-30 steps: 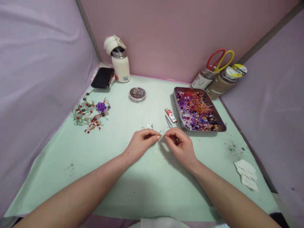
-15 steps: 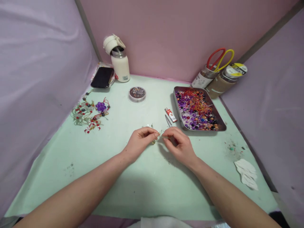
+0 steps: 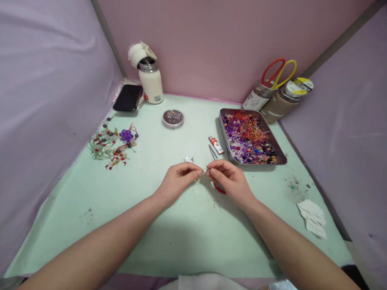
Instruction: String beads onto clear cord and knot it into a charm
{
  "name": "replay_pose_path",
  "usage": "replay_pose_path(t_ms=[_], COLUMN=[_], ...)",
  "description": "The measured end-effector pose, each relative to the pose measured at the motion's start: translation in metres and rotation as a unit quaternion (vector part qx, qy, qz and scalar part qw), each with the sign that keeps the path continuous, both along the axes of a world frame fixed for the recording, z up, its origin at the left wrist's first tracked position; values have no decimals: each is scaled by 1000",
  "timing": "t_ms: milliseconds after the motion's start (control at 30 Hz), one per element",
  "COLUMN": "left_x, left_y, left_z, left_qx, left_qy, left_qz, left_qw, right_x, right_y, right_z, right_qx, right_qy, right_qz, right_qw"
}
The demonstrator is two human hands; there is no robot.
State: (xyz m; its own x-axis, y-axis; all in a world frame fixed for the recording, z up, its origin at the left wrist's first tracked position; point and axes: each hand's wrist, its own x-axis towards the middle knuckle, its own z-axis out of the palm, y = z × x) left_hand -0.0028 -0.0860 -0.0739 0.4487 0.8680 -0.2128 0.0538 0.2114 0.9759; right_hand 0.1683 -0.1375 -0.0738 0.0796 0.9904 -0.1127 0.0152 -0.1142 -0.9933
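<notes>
Near the middle of the table, my left hand [image 3: 182,177] pinches a thin greenish cord [image 3: 204,170] between thumb and fingertips. My right hand [image 3: 229,177] is closed at the cord's other side, thumb against fingers, a small gap away from the left. Small yellowish beads show just under the left fingertips, mostly hidden. Beneath the right hand lie scissors with a red handle [image 3: 219,187], largely covered; their blades [image 3: 213,152] point away from me. A red and white lighter [image 3: 216,145] rests just beyond the blades.
A metal tray [image 3: 284,161] of beads and tangled cords stands right. Finished-looking beaded strings [image 3: 104,141] lie left. At the back are an open white bottle [image 3: 151,85], a phone [image 3: 128,98], a round container [image 3: 173,119] and jars [image 3: 256,96]. A crumpled tissue [image 3: 313,217] lies right.
My right fingers have closed together on the cord, and the hand has turned slightly, uncovering the red scissor handle. My left hand keeps its pinch. The whole view has shifted a little.
</notes>
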Motion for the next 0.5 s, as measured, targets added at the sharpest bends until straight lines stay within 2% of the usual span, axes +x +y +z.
replay_pose_path(t_ms=[300,500], left_x=[1,1], left_y=[-5,-7], left_z=[-7,-8], left_qx=[153,157], left_qy=[33,62], left_qz=[20,21], left_qw=[987,985], right_x=[-6,-3], right_y=[2,3], right_z=[0,8], right_qx=[-83,-119], right_qy=[161,206], right_qz=[30,27], right_qw=[983,971])
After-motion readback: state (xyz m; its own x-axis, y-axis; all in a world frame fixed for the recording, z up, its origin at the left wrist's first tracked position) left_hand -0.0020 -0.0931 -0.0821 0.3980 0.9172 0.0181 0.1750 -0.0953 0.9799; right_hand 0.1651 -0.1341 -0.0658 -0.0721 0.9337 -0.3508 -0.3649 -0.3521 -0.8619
